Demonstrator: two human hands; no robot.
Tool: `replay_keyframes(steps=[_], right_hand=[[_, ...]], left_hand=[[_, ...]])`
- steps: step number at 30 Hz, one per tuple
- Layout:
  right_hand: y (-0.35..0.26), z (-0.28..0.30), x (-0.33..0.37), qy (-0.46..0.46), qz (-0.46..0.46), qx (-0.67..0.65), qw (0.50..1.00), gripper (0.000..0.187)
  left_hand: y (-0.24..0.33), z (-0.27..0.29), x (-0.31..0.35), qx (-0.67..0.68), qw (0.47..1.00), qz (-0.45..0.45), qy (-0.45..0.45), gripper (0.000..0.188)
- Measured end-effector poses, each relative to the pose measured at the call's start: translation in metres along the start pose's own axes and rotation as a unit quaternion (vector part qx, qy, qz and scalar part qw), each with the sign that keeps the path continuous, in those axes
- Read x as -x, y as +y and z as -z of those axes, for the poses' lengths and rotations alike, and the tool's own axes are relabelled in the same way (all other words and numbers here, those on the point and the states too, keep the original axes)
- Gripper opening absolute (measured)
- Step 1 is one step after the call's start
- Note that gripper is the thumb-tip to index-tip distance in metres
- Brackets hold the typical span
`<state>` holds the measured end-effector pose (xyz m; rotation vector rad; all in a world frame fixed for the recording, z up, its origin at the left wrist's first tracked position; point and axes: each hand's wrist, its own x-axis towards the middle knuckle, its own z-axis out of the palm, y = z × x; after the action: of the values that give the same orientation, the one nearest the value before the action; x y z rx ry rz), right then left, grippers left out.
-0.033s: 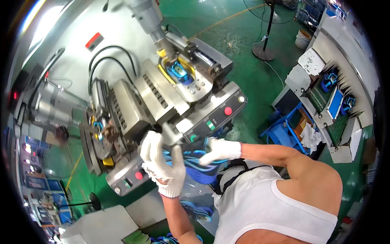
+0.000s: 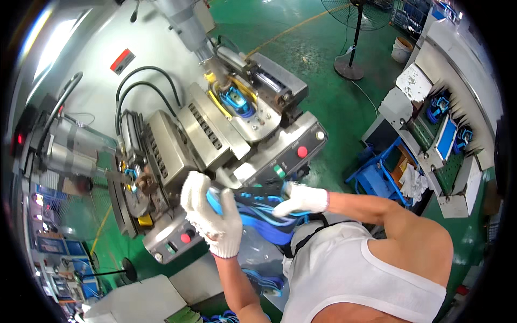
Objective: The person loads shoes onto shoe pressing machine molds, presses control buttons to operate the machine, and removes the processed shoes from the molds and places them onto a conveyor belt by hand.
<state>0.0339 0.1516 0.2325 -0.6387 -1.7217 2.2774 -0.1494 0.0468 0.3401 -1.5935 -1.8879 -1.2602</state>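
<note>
A blue and black shoe upper (image 2: 258, 215) with light-blue stripes is stretched between my two hands, in front of the machine's control panel. My left hand (image 2: 211, 215), in a white knit glove, has the upper's left end between thumb and fingers. The gloved right hand (image 2: 301, 199) grips its other end, with the fingertips partly hidden behind the material. Beyond them stands a metal machine (image 2: 207, 132) with two stations. Another blue upper (image 2: 237, 101) sits in its right station, under a press head.
Red and green buttons line the panel (image 2: 285, 161) close to my hands. More uppers (image 2: 264, 280) lie below, beside my left forearm. To the right are a blue crate (image 2: 371, 180) and a unit with bristles (image 2: 444, 134) carrying uppers. A floor fan (image 2: 350, 70) stands farther back.
The upper has been raised and spread a little, so more of its black part shows and a light-blue edge appears at my left hand. My hands have moved slightly apart.
</note>
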Motion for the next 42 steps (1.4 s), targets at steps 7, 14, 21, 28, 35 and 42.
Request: replay_keyframes(steps=[7, 14, 21, 28, 35, 42], right_hand=[[-0.019, 0.090, 0.061, 0.244, 0.016, -0.319, 0.916, 0.031], [-0.034, 0.119, 0.097, 0.397, 0.036, -0.388, 0.831, 0.043], [-0.042, 0.132, 0.078, 0.353, -0.037, -0.236, 0.905, 0.050], [-0.072, 0.141, -0.026, 0.293, 0.021, -0.050, 0.954, 0.036], [-0.123, 0.188, -0.280, 0.148, -0.002, 0.205, 0.968, 0.051], [-0.065, 0.196, -0.411, 0.238, -0.027, 0.584, 0.776, 0.051]], left_hand=[[-0.099, -0.205, -0.082, 0.034, 0.947, 0.285, -0.145, 0.061], [-0.179, -0.348, -0.118, -0.087, 0.903, 0.377, -0.187, 0.074], [-0.207, -0.311, -0.133, 0.135, 0.892, 0.404, -0.150, 0.041], [-0.126, -0.160, -0.061, 0.330, 0.823, 0.459, -0.052, 0.058], [-0.039, 0.011, 0.079, 0.255, 0.773, 0.575, -0.079, 0.034], [0.022, 0.083, 0.276, -0.082, 0.690, 0.711, -0.105, 0.074]])
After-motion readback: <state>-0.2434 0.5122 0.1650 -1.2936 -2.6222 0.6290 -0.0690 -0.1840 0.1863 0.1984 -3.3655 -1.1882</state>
